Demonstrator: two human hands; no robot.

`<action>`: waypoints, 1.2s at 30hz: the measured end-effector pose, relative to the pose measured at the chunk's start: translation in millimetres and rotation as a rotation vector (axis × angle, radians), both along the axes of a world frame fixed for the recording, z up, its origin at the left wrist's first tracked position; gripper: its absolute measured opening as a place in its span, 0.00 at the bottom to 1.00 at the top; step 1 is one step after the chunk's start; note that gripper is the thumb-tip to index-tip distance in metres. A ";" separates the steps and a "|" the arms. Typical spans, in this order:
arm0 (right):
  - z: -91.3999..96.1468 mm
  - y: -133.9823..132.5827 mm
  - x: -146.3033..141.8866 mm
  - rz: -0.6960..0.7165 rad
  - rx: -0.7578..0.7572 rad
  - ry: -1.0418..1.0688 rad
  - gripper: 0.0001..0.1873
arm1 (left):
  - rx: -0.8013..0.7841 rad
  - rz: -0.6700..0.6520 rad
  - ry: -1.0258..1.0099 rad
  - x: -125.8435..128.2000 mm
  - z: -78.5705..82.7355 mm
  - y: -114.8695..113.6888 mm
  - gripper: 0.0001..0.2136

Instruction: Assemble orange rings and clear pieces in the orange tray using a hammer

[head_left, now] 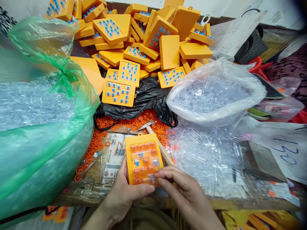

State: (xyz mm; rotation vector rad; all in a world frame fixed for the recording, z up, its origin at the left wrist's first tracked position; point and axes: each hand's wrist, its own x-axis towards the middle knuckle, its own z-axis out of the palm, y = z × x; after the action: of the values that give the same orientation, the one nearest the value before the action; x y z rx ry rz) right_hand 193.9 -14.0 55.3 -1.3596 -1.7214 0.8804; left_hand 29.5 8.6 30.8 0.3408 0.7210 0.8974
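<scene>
My left hand (122, 195) grips an orange plastic pad (143, 158) by its lower left edge, thumb curled under its bottom. The pad lies face up with orange keycaps over most of its switches. My right hand (185, 191) is at the pad's lower right corner, fingertips pressed together on a clear piece there that is too small to name. Loose orange keycaps (105, 135) lie scattered on the table just beyond the pad.
A heap of orange pads (144, 38) with blue switches fills the back. A green bag (35, 127) of clear parts stands left, a clear bag (211, 95) of clear caps right. A small hammer (153, 132) lies behind the held pad. Loose clear caps (203, 153) spread right.
</scene>
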 end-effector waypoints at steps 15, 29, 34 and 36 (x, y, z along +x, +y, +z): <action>-28.0 0.4 -19.5 -0.083 -0.394 0.772 0.22 | 0.068 0.198 0.277 10.2 7.4 -7.9 0.30; 80.3 110.6 -68.1 0.067 0.628 -0.158 0.08 | -0.012 0.070 0.180 4.9 -22.1 -6.6 0.34; 125.7 177.8 -190.6 0.471 0.436 -0.596 0.09 | -0.015 0.064 0.176 2.9 -25.5 -7.5 0.33; 117.4 182.1 -217.8 0.495 0.389 -0.624 0.08 | -0.029 0.078 0.178 1.7 -26.4 -7.9 0.33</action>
State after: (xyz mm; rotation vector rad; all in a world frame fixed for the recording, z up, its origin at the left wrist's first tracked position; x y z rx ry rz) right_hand -24.0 168.2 172.7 -1.0082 -2.6206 0.3281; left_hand 31.2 0.7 4.4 0.3717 0.9154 0.9377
